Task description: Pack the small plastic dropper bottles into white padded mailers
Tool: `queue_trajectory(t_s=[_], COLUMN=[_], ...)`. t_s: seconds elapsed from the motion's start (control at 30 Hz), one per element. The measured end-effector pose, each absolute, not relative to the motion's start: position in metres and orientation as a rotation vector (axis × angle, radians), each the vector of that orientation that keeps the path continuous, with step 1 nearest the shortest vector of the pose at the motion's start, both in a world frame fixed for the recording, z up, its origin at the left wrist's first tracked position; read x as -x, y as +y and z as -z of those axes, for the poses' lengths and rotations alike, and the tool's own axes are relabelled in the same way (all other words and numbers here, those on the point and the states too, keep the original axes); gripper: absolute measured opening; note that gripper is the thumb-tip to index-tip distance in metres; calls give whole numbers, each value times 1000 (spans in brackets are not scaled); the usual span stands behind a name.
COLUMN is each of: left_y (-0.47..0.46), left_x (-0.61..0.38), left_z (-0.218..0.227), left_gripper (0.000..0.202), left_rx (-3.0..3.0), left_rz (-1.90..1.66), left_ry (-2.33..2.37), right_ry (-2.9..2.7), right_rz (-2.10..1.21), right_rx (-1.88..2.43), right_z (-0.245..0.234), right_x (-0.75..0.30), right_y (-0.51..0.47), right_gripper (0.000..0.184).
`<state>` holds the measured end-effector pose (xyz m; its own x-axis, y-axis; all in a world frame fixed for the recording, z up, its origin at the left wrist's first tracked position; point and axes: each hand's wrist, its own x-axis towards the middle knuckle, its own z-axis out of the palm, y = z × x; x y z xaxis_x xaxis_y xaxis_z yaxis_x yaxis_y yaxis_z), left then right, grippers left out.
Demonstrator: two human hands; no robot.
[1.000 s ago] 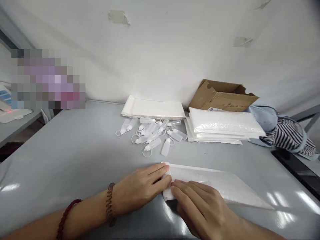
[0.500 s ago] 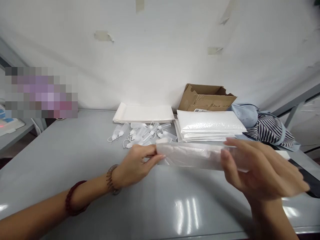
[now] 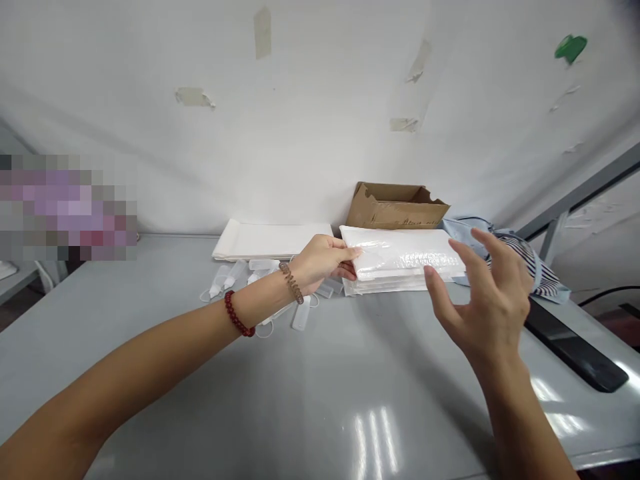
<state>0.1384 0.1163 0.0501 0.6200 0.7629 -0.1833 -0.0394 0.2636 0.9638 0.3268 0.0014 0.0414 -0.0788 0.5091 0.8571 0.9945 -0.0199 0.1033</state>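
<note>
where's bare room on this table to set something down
The widest free patch of the grey table is at the front, below the dropper bottles and left hand, reaching right to the black flat panel. The back is crowded: bottles, white bags and the stack of white padded envelopes bunch together.

Envelopes: we find the padded mailers [image 3: 400, 257] plain glossy white.
Box: we find the cardboard box [image 3: 395, 213] plain brown.
Surface: we find the surface [image 3: 320, 400] smooth pale grey.
Cloth: we find pale blue fabric [image 3: 463, 230] beside navy-and-white striped fabric [image 3: 520, 250].
Bracelets: we find one beaded bracelet [image 3: 235, 315] dark red, one coiled bracelet [image 3: 291, 282] brown.
Wall: we find the wall [image 3: 300, 133] white, with beige tape [image 3: 193, 97] and a green scrap [image 3: 571, 47].
</note>
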Motion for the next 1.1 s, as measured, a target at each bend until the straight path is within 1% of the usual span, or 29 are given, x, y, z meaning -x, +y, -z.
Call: queue_trajectory(t_s=[0.2,0.33,0.53,0.73,0.9,1.0,1.1], left_y=[132,133,134,136,133,133,135], left_x=[-150,-154,-162,-160,-130,-98,-58], left_z=[-46,-48,-48,-39,-38,-38,-36], left_gripper=[25,30,30,17,12,8,11], left_rx=[-1137,-1125,-1152,-1224,-1261,-1275,-1288], left_rz=[-614,-631,-668,-728,-737,-757,-810], left_ry=[799,839,850,880,975,1070,1194], right_ry=[-1695,-1677,-1653,-1702,-1728,-1726,-1730], right_rz=[845,799,737,739,704,692,693], right_rx=[1635,1712,1877,1860,1825,1810,1767], right_z=[-31,-24,-14,-13,-15,-15,-15], right_x=[-331,-337,-343,-341,-335,-332,-327], right_y=[8,12,19,22,19,19,18], right_gripper=[32,36,43,50,50,45,40])
